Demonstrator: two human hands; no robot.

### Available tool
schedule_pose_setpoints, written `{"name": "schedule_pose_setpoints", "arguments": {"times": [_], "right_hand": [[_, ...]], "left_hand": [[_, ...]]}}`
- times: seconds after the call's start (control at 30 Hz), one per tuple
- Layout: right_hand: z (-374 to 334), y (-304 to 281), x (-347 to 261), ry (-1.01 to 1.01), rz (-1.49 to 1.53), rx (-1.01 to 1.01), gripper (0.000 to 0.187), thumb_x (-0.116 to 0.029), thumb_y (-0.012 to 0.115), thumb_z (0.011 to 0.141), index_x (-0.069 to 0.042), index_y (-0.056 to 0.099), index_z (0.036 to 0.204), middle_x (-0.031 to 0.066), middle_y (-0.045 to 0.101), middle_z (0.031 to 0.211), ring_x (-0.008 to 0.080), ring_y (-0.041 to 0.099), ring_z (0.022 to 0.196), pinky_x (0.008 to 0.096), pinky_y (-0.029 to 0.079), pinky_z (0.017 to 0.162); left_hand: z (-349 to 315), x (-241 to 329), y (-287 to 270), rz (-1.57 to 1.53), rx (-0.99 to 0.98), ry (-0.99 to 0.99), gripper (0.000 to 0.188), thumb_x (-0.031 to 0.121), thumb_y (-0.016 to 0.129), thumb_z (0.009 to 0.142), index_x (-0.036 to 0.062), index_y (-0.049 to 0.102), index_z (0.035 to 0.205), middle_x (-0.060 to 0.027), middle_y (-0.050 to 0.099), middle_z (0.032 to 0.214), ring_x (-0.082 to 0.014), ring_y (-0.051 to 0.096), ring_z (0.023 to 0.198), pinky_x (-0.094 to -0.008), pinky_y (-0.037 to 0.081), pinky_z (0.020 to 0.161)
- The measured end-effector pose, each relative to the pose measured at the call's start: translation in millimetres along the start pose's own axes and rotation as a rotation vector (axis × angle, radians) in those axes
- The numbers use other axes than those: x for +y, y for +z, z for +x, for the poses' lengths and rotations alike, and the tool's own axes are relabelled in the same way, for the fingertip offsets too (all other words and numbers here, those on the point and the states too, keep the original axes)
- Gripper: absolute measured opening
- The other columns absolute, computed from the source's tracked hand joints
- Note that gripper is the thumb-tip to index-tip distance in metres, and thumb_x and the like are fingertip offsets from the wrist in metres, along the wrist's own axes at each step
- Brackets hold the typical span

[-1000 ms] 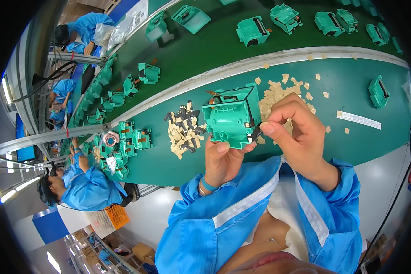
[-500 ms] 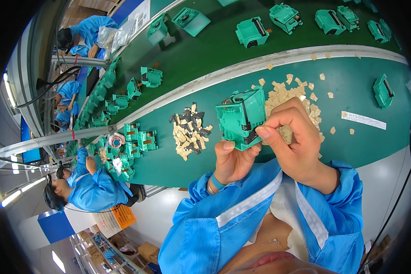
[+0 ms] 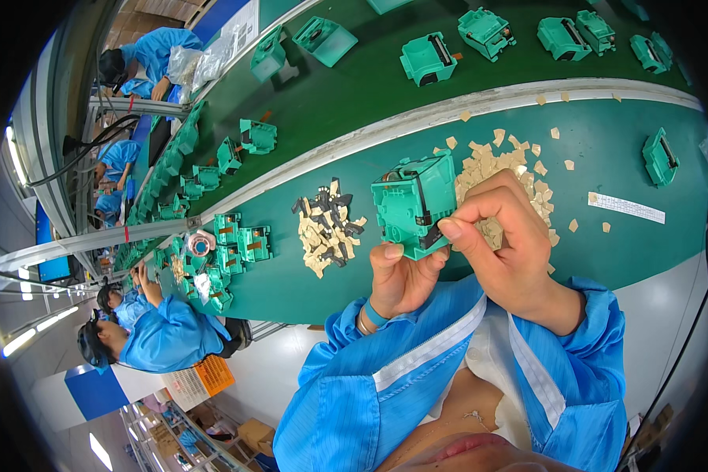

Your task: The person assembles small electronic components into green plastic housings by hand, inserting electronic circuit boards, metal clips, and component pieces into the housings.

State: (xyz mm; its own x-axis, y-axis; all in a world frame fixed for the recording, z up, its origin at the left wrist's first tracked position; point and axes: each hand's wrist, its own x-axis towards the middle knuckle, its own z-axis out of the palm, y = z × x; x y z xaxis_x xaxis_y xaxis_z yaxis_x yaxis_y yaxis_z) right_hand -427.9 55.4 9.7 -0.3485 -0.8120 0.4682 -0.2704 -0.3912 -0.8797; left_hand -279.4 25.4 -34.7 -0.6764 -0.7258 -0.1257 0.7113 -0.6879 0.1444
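A green plastic housing [image 3: 405, 200] with a black strip down its side is held up over the bench in front of me. My left hand [image 3: 405, 283] grips its lower edge from below, thumb in front. My right hand [image 3: 507, 236] has its thumb and forefinger closed on a small black part [image 3: 430, 235] at the housing's lower right corner. The fingertips hide some of that part. Behind my right hand lies a heap of beige chips [image 3: 484, 165]. Left of the housing is a pile of black pieces mixed with beige ones [image 3: 326, 228].
A conveyor belt [image 3: 354, 94] carrying several green housings runs behind a pale rail [image 3: 417, 118]. More housings [image 3: 253, 242] stand at left, near a co-worker [image 3: 161, 334] in blue. At right are a single housing [image 3: 661, 157] and a white printed strip [image 3: 627, 208].
The housings on the belt have shifted slightly left. The co-worker at left has changed pose, hands now raised together. My hands and the held housing have barely moved.
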Motion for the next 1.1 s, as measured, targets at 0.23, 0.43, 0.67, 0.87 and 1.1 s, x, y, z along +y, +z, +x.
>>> {"name": "schedule_pose_setpoints", "arguments": {"times": [0.23,0.43,0.67,0.87,1.1], "right_hand": [[-3,-2,7,0.111,0.104,-0.036,0.020,-0.001,0.069,0.075,-0.003,0.055,0.089,0.0047,0.054,0.078,0.0138,0.050,0.067,0.0266,0.039,0.058],[2,-4,14,0.476,0.506,0.052,0.040,-0.008,0.067,0.080,-0.003,0.044,0.113,0.0012,0.053,0.085,0.0068,0.050,0.073,0.0219,0.040,0.064],[-3,-1,55,0.553,0.442,0.107,0.025,-0.008,0.059,0.087,-0.003,0.048,0.110,0.0016,0.055,0.084,0.0061,0.050,0.075,0.0200,0.039,0.064],[-22,-9,79,0.499,0.405,0.122,0.018,-0.006,0.055,0.089,-0.002,0.052,0.106,0.0010,0.056,0.086,0.0055,0.048,0.075,0.0191,0.039,0.066],[-18,-13,92,0.514,0.366,0.108,0.016,-0.005,0.055,0.090,-0.001,0.052,0.105,0.0014,0.056,0.086,0.0057,0.049,0.076,0.0186,0.040,0.069]], "left_hand": [[2,-1,0,0.050,0.003,0.013,0.045,0.020,0.057,0.080,-0.0043,0.050,0.117,-0.0175,0.061,0.103,-0.0255,0.062,0.083,-0.0311,0.056,0.073],[6,2,-8,0.013,0.057,-0.004,0.046,0.023,0.059,0.078,0.0011,0.050,0.117,-0.0116,0.060,0.101,-0.0213,0.060,0.080,-0.0288,0.054,0.068],[15,39,2,0.422,0.131,0.310,0.049,0.014,0.060,0.078,0.0010,0.046,0.124,-0.0113,0.059,0.109,-0.0215,0.060,0.087,-0.0311,0.053,0.070],[109,151,-26,1.955,0.503,0.839,0.059,0.010,0.062,0.075,-0.0022,0.041,0.129,-0.0127,0.060,0.099,-0.0201,0.061,0.082,-0.0314,0.050,0.066],[115,153,-37,2.305,0.669,0.770,0.083,0.018,0.076,0.070,0.0001,0.030,0.138,-0.0192,0.051,0.112,-0.0220,0.061,0.073,-0.0324,0.048,0.066]]}}
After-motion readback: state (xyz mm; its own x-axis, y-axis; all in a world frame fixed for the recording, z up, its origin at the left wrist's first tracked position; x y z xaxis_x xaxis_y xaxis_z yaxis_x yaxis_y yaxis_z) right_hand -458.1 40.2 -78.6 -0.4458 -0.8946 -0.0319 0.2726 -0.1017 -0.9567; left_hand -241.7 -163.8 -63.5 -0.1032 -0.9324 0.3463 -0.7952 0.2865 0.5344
